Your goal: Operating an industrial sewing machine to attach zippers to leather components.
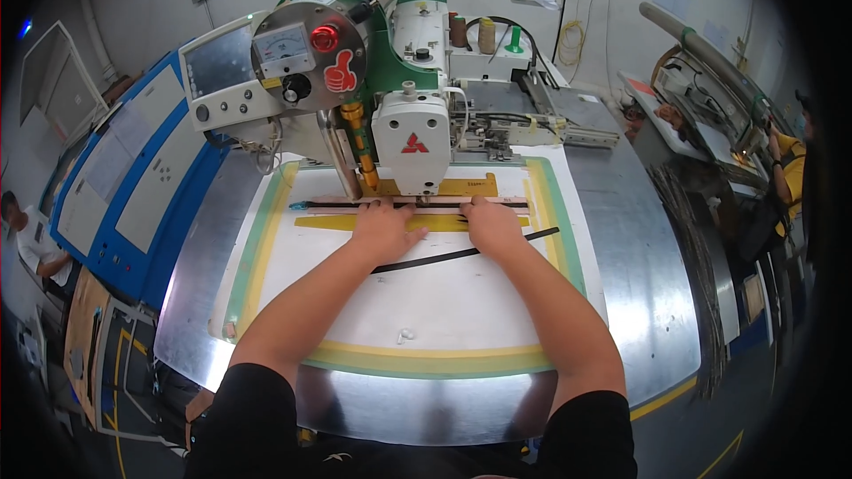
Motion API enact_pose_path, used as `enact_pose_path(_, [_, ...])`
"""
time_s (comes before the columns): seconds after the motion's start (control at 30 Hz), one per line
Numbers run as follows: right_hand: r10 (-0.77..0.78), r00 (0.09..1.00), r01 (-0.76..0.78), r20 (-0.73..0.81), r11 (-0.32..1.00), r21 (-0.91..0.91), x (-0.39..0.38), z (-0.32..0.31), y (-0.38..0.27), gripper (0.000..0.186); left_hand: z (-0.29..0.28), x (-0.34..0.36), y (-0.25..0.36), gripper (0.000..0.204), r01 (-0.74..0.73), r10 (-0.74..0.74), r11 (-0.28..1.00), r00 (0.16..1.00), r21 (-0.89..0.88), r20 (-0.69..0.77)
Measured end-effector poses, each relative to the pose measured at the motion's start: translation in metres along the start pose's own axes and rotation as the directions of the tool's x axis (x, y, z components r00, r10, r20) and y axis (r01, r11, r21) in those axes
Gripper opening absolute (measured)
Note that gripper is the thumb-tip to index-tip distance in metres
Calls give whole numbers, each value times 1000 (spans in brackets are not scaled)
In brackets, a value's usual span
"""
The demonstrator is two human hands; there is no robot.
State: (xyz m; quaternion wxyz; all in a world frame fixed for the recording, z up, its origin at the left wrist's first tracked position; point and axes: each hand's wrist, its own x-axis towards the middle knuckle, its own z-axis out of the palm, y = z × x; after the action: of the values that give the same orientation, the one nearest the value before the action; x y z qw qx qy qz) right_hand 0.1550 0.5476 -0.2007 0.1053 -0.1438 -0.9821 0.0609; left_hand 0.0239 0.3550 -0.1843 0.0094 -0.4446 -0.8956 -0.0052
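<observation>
A long pink fixture with a dark strip in it lies crosswise beneath the white sewing head of a machine. My left hand rests on it left of the needle area, fingers apart. My right hand presses on it to the right, fingertips down and apart. Yellow templates lie just in front and behind the fixture. A loose black strip lies diagonally on the white work sheet, nearer me. A small pale object sits near the sheet's front.
A round control housing with screen overhangs at back left; spools stand behind. A blue cabinet borders the metal table at left. Dark strips hang over its right edge. A person is at far left, another in yellow at far right.
</observation>
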Motion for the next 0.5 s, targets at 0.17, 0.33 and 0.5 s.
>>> enact_pose_path(0.17, [49, 999, -49, 12, 999, 16, -3, -1, 13, 41, 14, 8, -11, 63, -76, 73, 996, 995, -48, -73])
enact_pose_path(0.33, [104, 995, -104, 4, 995, -15, -13, -9, 36, 42, 9, 4, -15, 62, -38, 36, 999, 998, -35, -48])
enact_pose_path(0.5, [156, 988, -156, 8, 987, -45, -18, -14, 45, 40, 4, 1, -10, 64, -56, 60, 997, 995, 49, -83])
